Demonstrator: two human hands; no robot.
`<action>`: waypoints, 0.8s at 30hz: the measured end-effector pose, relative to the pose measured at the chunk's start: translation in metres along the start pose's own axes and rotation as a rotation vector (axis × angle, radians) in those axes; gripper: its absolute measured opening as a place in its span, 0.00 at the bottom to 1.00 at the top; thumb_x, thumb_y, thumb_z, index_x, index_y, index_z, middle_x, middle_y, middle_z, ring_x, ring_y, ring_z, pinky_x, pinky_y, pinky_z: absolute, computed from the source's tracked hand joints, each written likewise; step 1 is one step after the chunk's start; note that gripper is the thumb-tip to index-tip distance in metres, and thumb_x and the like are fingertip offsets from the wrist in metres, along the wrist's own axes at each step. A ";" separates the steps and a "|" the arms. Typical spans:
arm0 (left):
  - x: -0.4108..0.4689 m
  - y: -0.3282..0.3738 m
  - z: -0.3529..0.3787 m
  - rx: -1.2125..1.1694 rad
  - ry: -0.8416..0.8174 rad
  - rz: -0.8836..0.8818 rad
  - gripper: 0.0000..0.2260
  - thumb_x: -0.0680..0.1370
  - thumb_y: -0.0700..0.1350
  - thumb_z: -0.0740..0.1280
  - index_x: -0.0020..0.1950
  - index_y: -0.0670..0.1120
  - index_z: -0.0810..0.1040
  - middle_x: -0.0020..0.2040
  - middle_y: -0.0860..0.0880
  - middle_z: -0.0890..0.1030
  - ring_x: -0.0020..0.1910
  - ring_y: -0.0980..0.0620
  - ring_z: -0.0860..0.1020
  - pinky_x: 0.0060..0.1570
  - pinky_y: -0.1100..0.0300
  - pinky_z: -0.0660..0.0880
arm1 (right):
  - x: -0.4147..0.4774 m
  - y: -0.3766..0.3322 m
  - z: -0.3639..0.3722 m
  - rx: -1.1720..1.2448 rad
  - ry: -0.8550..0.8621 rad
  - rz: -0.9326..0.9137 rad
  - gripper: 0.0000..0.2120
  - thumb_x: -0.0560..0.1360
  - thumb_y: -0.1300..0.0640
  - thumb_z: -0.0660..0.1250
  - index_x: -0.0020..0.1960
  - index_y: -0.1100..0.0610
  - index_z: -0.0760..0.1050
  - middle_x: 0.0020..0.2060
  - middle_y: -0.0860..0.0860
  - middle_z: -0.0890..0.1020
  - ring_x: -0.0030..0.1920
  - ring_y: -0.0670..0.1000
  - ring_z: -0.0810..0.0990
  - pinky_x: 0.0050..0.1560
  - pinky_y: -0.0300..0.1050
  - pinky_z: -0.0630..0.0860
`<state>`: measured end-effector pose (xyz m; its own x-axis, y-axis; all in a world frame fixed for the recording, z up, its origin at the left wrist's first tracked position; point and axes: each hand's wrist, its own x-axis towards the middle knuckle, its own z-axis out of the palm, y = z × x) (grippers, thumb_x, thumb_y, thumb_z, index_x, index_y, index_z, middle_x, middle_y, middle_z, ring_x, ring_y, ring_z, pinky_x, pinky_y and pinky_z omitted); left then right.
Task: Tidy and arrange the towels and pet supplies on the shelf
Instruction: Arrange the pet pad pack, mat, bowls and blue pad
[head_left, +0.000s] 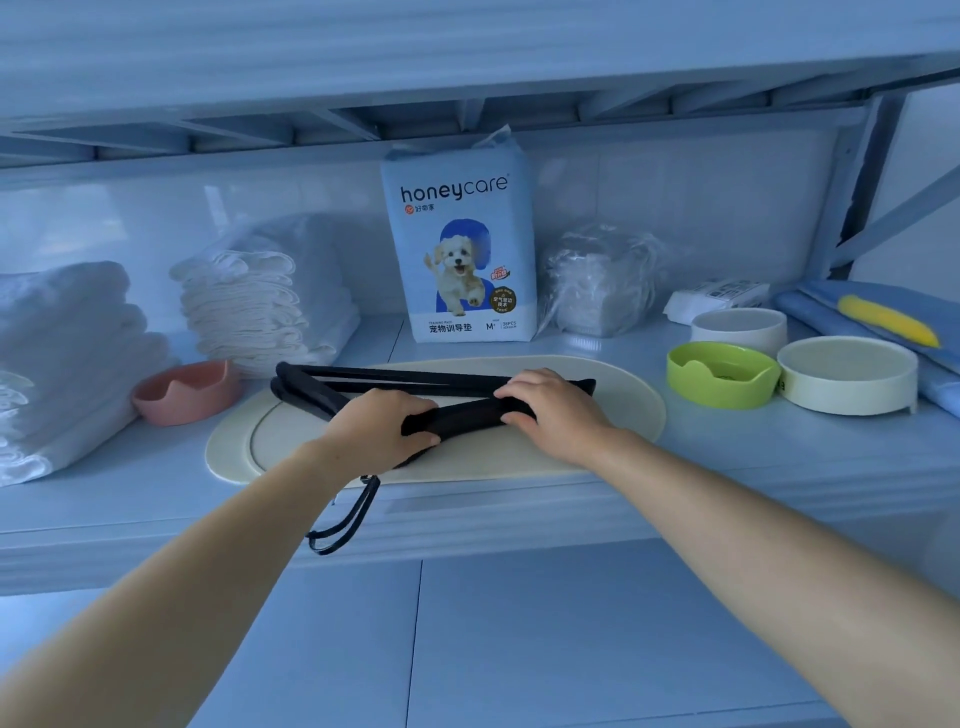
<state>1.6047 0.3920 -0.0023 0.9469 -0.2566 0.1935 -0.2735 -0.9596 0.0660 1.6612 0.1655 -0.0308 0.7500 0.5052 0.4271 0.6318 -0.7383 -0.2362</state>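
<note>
A black pet leash (415, 382), folded into several long loops, lies across a cream oval mat (613, 395) on the shelf. My left hand (379, 428) grips the folded straps near their middle. My right hand (550, 410) holds the same bundle just to the right, fingers curled over it. A thin black loop (343, 519) of the leash hangs over the shelf's front edge below my left wrist. Folded white towels (67, 353) are stacked at far left, and a second pile of white cloths (249, 306) stands beside them.
A pet training pad pack (460, 244) stands upright at the back. A pink bowl (184, 392) sits left of the mat. A green bowl (722, 374), two white bowls (847, 374) and a clear-wrapped bundle (597, 280) are at right. Blue fabric with a yellow item (888, 317) lies far right.
</note>
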 end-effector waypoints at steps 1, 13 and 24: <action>0.002 0.004 0.002 0.021 0.013 -0.002 0.10 0.76 0.53 0.64 0.54 0.51 0.77 0.45 0.51 0.81 0.45 0.49 0.77 0.45 0.53 0.75 | -0.001 0.004 0.001 0.000 0.020 -0.002 0.15 0.78 0.52 0.63 0.63 0.53 0.74 0.60 0.48 0.76 0.63 0.50 0.69 0.60 0.49 0.71; 0.005 0.015 0.010 -0.020 0.131 -0.151 0.06 0.73 0.52 0.67 0.48 0.52 0.79 0.37 0.55 0.78 0.40 0.51 0.76 0.40 0.57 0.75 | 0.012 0.027 -0.003 0.057 -0.067 -0.029 0.19 0.76 0.55 0.66 0.66 0.49 0.72 0.62 0.49 0.77 0.64 0.51 0.71 0.62 0.46 0.69; -0.003 0.014 0.003 0.025 0.027 -0.210 0.06 0.71 0.49 0.67 0.47 0.54 0.78 0.37 0.55 0.77 0.40 0.52 0.76 0.37 0.58 0.75 | 0.023 0.025 -0.005 0.064 -0.155 -0.074 0.18 0.75 0.56 0.68 0.64 0.52 0.74 0.60 0.49 0.78 0.61 0.52 0.73 0.61 0.47 0.70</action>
<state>1.5991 0.3793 -0.0049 0.9778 -0.0474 0.2041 -0.0657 -0.9943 0.0839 1.6930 0.1567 -0.0224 0.7187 0.6237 0.3073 0.6941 -0.6690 -0.2657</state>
